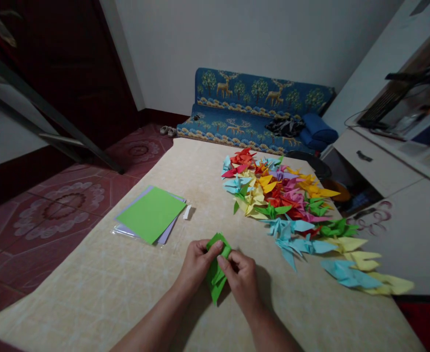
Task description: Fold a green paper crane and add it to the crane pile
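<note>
A partly folded piece of green origami paper (217, 278) is held between my two hands above the table, its pointed end toward me. My left hand (199, 261) pinches its upper left side, thumb on top. On the right side, my right hand (241, 275) grips it with thumb and curled fingers; some fingertips are hidden behind the paper. A stack of paper sheets (151, 215), green on top with lilac below, lies on a clear plastic wrapper to the left. Many folded paper cranes (281, 195) in red, yellow, blue, pink, orange and green spread over the right side.
The table (101, 293) has a pale patterned cover. A small white paper scrap (187, 212) lies beside the stack. Beyond stands a blue sofa (237, 112) with deer patterns. A white cabinet (376, 161) is at the right; a metal ladder (50, 117) leans at the left.
</note>
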{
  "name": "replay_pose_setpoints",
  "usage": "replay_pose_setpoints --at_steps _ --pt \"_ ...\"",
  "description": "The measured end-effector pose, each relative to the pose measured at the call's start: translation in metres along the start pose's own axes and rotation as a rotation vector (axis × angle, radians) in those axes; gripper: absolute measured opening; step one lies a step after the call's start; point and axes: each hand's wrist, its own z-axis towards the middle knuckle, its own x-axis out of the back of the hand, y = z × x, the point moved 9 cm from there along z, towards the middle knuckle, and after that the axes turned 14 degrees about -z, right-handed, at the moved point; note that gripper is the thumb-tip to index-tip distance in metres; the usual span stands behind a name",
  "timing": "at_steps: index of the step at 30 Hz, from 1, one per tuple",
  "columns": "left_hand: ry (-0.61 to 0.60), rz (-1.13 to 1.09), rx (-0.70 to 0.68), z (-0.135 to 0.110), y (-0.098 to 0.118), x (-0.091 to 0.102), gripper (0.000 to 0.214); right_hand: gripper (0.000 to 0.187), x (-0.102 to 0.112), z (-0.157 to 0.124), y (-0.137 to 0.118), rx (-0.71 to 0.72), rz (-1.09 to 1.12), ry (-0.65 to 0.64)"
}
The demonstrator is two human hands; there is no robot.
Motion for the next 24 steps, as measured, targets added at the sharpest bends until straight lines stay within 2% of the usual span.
replay_pose_setpoints --at_steps 3,7,9,14,20,24 --pt "0.038 -0.014 0.007 -0.001 0.002 0.002 0.05 0.039 0.002 -0.001 0.01 -0.095 0.092 0.024" --pt "-0.072 -0.056 -0.043 -0.004 0.01 -0.012 0.035 0.038 0.011 -0.004 0.024 -0.259 0.195 0.155" --pt "-0.079 -0.067 -0.057 -0.004 0.01 -0.014 0.036 0.038 0.012 -0.006 0.028 -0.31 0.233 0.182" --pt "-0.011 -0.005 -0.01 -0.002 0.002 -0.003 0.03 0.034 0.009 -0.004 0.027 -0.308 0.325 0.123" --pt "-0.086 0.082 0.041 -0.002 -0.002 -0.004 0.031 0.028 0.023 0.003 0.031 -0.278 0.314 0.128" --pt "0.027 0.053 -0.03 0.0 0.007 0.007 0.029 0.024 0.024 0.003 0.038 -0.316 0.289 0.082"
